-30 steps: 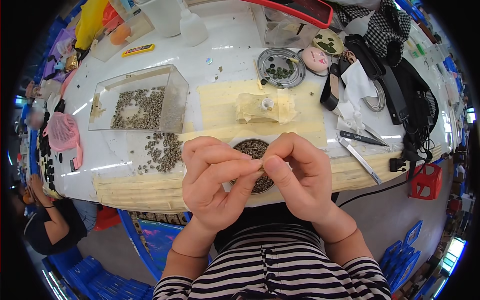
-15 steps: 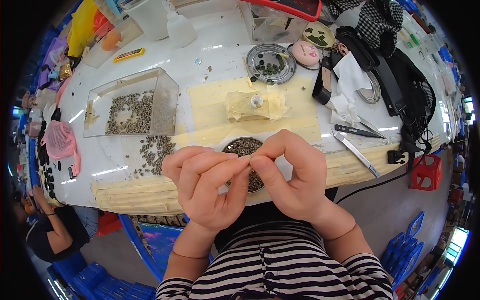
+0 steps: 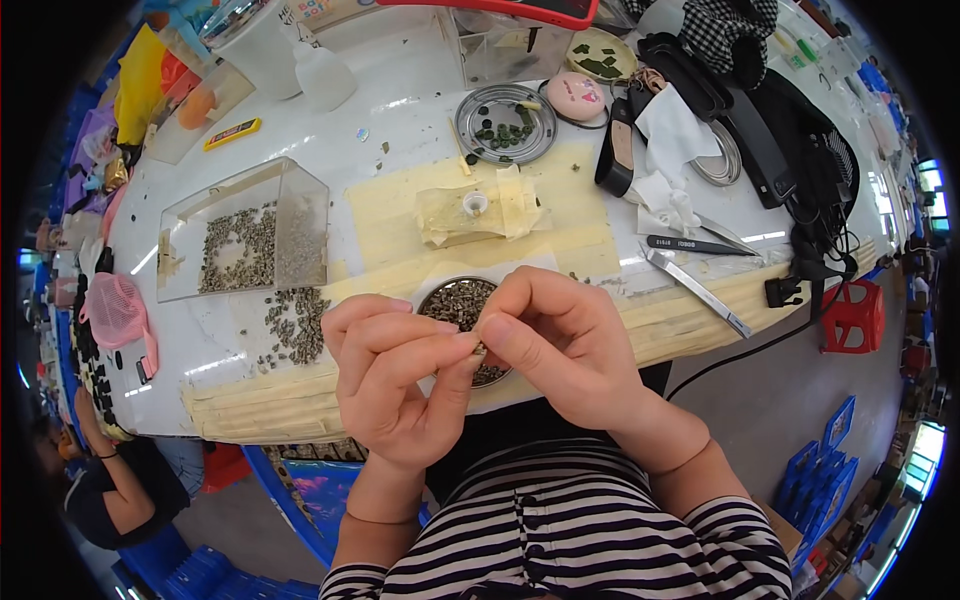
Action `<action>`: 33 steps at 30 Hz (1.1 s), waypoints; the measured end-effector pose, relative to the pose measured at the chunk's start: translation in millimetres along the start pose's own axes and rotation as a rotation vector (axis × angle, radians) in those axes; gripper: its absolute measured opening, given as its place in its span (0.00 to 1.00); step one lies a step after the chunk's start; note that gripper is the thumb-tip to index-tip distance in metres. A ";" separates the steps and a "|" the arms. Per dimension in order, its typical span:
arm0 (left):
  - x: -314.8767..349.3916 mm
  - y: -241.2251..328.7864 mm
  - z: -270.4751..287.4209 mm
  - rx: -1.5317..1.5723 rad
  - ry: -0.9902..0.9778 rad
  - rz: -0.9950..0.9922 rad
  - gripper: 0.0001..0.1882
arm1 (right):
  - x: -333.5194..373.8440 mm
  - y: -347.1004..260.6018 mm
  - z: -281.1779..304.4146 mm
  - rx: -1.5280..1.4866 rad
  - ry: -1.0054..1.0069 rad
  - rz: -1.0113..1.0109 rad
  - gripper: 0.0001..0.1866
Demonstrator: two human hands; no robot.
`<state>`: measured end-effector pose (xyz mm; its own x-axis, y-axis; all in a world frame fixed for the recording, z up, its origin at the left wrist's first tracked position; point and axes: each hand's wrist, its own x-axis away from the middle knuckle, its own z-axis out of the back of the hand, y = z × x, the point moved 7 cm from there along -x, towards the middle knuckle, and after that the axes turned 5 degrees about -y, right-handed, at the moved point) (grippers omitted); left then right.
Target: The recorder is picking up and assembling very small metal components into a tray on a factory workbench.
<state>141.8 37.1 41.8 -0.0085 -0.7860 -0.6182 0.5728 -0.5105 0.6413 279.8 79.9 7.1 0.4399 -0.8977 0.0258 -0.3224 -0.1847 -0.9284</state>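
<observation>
My left hand (image 3: pixel 400 385) and my right hand (image 3: pixel 570 350) meet just above the table's front edge. Thumb and fingertips of both are pinched around one tiny metallic piece (image 3: pixel 480 349), partly hidden by the fingers. Below and behind them sits a round dish (image 3: pixel 464 278) full of small grey-brown metallic pieces (image 3: pixel 455 300); my fingers cover part of it. Beyond the dish, a block wrapped in yellowish tape (image 3: pixel 435 220) carries a small white ring (image 3: pixel 475 204). Left of my hands lies a loose scatter of similar pieces (image 3: pixel 297 325).
A clear box (image 3: pixel 303 230) with more pieces stands at left. Farther back is a round metal tray (image 3: pixel 470 140) with green bits, beside a pink case (image 3: pixel 576 96). Black tweezers (image 3: pixel 700 245) and silver tweezers (image 3: pixel 698 292) lie at right. Another person's arm (image 3: pixel 122 480) shows at far left.
The view has shifted, so the table's things sit farther left. My fingertips stay together, and the tiny piece between them now shows more.
</observation>
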 end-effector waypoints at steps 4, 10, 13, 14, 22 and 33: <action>2.1 9.3 -1.3 -0.213 0.051 -0.045 0.11 | 2.9 -20.7 -1.2 0.468 0.072 0.377 0.06; 3.2 16.5 -6.6 -0.373 0.050 -0.070 0.12 | 15.8 -44.1 -12.2 0.986 0.210 0.815 0.06; 2.3 10.9 -5.6 -0.253 0.039 -0.059 0.11 | 8.2 -37.4 -3.6 0.728 0.132 0.608 0.06; 2.4 7.9 -4.5 -0.192 0.035 -0.052 0.11 | 5.0 -30.5 0.2 0.594 0.085 0.473 0.06; 2.2 9.3 -3.3 -0.153 0.039 -0.051 0.12 | 11.5 -36.8 -6.2 0.716 0.144 0.654 0.05; 28.9 10.5 16.0 0.089 -0.031 0.030 0.07 | 29.4 -15.3 -20.1 0.294 -0.149 0.283 0.05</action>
<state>134.5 3.4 37.9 -0.0190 -0.8111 -0.5846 0.4980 -0.5147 0.6979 280.8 48.3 29.5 0.4920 -0.8247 -0.2789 -0.2050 0.2015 -0.9578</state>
